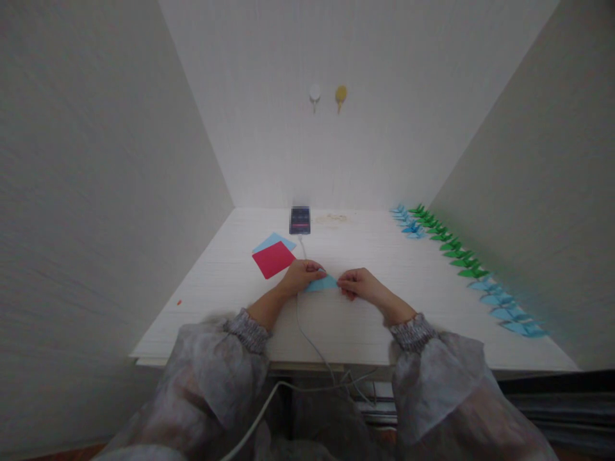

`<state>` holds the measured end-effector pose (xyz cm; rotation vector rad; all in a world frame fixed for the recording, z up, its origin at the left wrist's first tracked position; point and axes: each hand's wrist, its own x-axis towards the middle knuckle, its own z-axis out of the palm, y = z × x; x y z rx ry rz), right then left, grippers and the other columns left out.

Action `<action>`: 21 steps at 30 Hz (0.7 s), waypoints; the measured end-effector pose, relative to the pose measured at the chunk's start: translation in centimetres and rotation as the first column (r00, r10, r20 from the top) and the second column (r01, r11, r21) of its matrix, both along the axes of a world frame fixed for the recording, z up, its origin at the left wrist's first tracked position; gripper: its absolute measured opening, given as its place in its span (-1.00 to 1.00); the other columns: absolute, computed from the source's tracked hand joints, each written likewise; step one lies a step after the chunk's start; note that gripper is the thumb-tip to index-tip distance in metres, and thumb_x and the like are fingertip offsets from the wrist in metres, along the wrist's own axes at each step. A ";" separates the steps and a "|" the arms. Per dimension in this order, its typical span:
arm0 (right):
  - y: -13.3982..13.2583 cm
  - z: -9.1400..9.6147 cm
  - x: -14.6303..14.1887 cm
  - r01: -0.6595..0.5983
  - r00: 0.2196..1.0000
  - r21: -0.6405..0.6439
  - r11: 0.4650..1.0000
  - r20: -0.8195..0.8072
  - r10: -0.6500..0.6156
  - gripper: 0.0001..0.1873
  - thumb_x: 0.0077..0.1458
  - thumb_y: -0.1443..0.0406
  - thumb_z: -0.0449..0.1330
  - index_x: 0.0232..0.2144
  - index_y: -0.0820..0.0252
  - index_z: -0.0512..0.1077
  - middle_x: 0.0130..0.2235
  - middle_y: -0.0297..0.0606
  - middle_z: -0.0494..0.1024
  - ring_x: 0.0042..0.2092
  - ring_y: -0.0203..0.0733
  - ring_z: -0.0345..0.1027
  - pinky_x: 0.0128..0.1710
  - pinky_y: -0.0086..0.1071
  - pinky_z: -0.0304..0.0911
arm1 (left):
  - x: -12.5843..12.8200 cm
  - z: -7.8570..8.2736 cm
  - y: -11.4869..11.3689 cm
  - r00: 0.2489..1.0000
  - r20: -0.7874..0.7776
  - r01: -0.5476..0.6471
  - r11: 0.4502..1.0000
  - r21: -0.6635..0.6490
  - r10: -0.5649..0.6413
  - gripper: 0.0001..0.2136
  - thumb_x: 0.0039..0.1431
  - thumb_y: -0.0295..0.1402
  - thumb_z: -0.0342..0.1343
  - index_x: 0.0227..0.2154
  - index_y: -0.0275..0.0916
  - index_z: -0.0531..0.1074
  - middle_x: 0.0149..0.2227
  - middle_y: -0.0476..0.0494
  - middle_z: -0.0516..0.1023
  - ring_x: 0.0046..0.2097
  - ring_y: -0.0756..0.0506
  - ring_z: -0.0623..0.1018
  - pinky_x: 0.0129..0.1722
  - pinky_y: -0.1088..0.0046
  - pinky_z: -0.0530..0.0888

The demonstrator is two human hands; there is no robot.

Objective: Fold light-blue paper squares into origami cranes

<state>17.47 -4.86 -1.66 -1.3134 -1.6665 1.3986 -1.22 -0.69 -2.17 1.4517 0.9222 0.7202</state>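
Observation:
A small folded light-blue paper [323, 283] lies on the white table [216, 288] between my two hands. My left hand [300, 276] has its fingers curled and pinches the paper's left end. On the other side, my right hand [359, 283] grips the paper's right end with closed fingers. Both wrists rest low over the table near its middle. Just left of my left hand lies a red paper square [273, 259] on top of a light-blue sheet [273, 241].
A phone [300, 219] lies at the back of the table with a white cable [307, 333] running to the front edge. Several folded green paper figures [451, 246] and blue paper figures [504, 301] line the right side. Two wall hooks [327, 95] are above.

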 end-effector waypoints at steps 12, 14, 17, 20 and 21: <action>0.0 0.4 0.1 -0.089 0.988 0.065 0.994 0.130 0.080 -0.80 -0.09 0.23 0.04 -0.61 0.26 0.24 -0.68 -0.42 0.27 -0.71 -0.47 0.07 -0.74 -0.55 -0.03 | 0.1 -0.4 0.2 1.000 -0.027 0.008 1.000 0.017 -0.008 -0.66 -0.29 -0.17 0.13 -0.47 -0.36 0.40 -0.63 0.00 0.36 -0.66 0.15 0.21 -0.69 0.64 0.11; 0.0 0.4 0.1 -0.098 0.985 0.068 0.993 0.148 0.087 -0.80 -0.08 0.24 0.03 -0.61 0.26 0.23 -0.68 -0.42 0.27 -0.70 -0.47 0.07 -0.73 -0.55 -0.02 | 0.1 -0.5 0.3 0.999 -0.036 0.005 1.000 0.029 -0.004 -0.66 -0.29 -0.17 0.13 -0.47 -0.36 0.40 -0.65 0.01 0.34 -0.67 0.16 0.19 -0.70 0.64 0.09; 0.0 0.5 0.1 -0.102 0.982 0.039 0.994 0.165 0.094 -0.81 -0.07 0.24 0.02 -0.60 0.26 0.23 -0.66 -0.40 0.30 -0.71 -0.47 0.08 -0.74 -0.56 -0.01 | 0.1 -0.5 0.3 0.999 -0.049 0.010 0.999 0.031 -0.008 -0.66 -0.28 -0.16 0.13 -0.47 -0.36 0.40 -0.66 0.03 0.32 -0.68 0.16 0.17 -0.71 0.64 0.06; -0.1 0.7 0.1 -0.112 0.980 0.006 0.994 0.165 0.109 -0.81 -0.06 0.25 0.00 -0.60 0.26 0.22 -0.67 -0.40 0.30 -0.71 -0.47 0.09 -0.76 -0.56 0.00 | 0.1 -0.3 0.2 0.997 -0.071 0.017 0.999 0.034 -0.015 -0.66 -0.28 -0.16 0.12 -0.47 -0.36 0.40 -0.68 0.04 0.31 -0.69 0.17 0.15 -0.71 0.63 0.05; -0.1 0.8 0.1 -0.118 0.980 0.004 0.993 0.164 0.116 -0.81 -0.06 0.26 0.00 -0.60 0.26 0.22 -0.68 -0.40 0.29 -0.72 -0.47 0.10 -0.76 -0.56 0.01 | 0.1 -0.3 0.1 0.997 -0.076 0.021 0.999 0.037 -0.018 -0.66 -0.28 -0.16 0.12 -0.48 -0.36 0.40 -0.68 0.04 0.30 -0.69 0.17 0.15 -0.71 0.63 0.05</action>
